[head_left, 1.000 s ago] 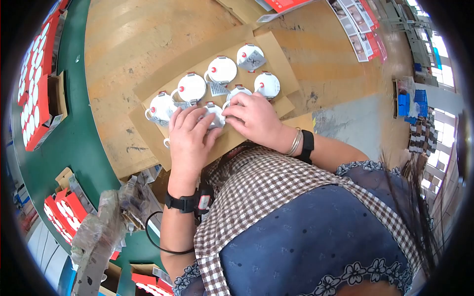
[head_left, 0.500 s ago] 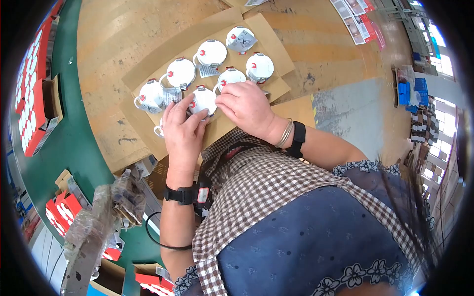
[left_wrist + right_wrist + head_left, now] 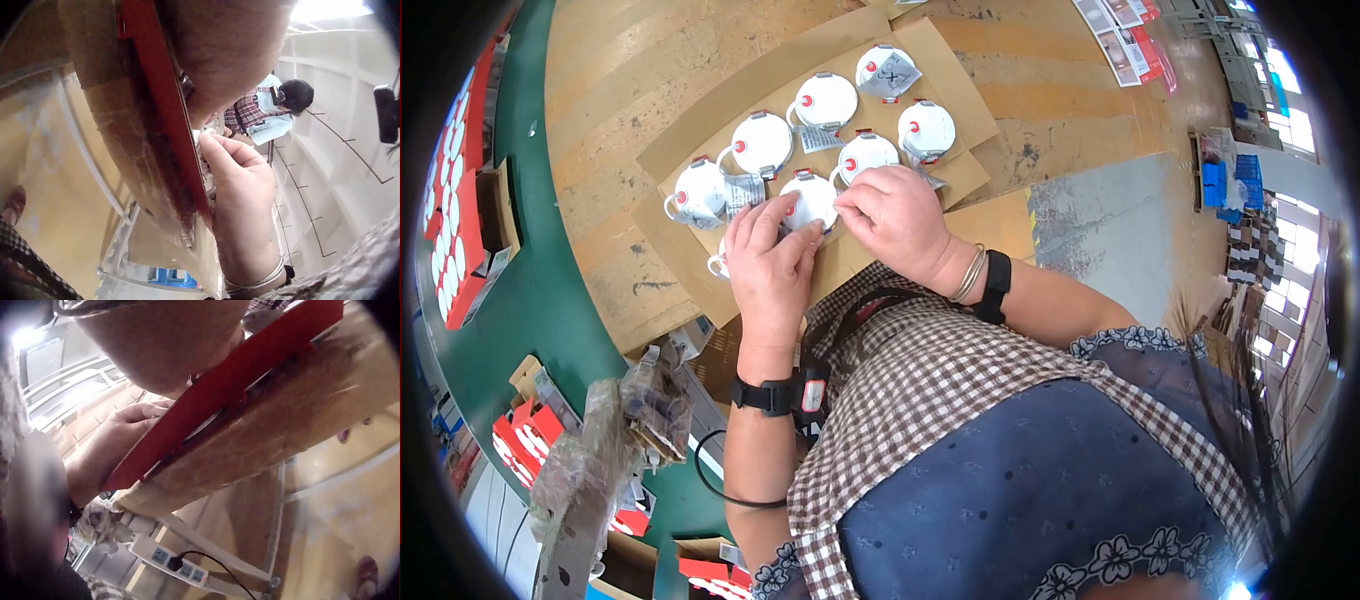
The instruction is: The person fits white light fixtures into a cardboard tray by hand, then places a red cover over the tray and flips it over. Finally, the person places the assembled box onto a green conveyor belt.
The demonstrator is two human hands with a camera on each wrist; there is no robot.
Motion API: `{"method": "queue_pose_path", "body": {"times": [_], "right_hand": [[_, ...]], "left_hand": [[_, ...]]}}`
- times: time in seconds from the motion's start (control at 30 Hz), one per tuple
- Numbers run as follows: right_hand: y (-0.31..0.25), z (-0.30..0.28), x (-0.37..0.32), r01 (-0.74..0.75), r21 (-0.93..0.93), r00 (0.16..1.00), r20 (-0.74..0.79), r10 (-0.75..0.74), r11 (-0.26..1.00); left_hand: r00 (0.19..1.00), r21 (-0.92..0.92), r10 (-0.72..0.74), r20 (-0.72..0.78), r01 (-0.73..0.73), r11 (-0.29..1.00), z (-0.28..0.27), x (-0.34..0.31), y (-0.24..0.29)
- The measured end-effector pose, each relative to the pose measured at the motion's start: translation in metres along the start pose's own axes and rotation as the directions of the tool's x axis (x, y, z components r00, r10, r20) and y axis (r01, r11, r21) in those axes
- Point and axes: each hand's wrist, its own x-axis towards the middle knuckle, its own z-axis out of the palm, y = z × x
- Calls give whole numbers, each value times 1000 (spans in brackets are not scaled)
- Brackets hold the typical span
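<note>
Several white round downlights with red dots, metal clips and short white cables lie in two rows on a brown cardboard sheet (image 3: 700,120). My left hand (image 3: 768,265) holds the front middle downlight (image 3: 812,200) at its left and near edge, thumb on the near side. At its right edge, my right hand (image 3: 897,215) pinches thumb and forefinger on a small white piece (image 3: 207,134), seen in the left wrist view; I cannot tell which part it is. Behind the right fingers sits another downlight (image 3: 868,154). One more downlight's cable loop (image 3: 717,266) shows beside my left hand.
The cardboard lies on a worn wooden table (image 3: 630,150). To the left, red boxes (image 3: 460,230) of white discs stand on a green surface (image 3: 560,290). Printed red leaflets (image 3: 1125,45) lie far right. A plastic-wrapped post (image 3: 585,480) rises near my left elbow.
The view has shifted, so the cardboard and downlights appear higher and further left. The front middle downlight, tilted before, now lies flatter, and my right hand has uncovered more of the downlight behind it.
</note>
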Motion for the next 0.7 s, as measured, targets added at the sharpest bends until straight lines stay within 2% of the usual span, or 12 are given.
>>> {"method": "queue_pose_path", "body": {"times": [0.5,0.7], "right_hand": [[-6,4,0,-2,-45,997,-74,-1,999],[-5,1,1,-13,9,999,-52,14,1000]], "left_hand": [[999,-2,-16,-31,16,1000,-1,-2,3],[999,2,-4,-45,4,1000,-3,-2,4]]}}
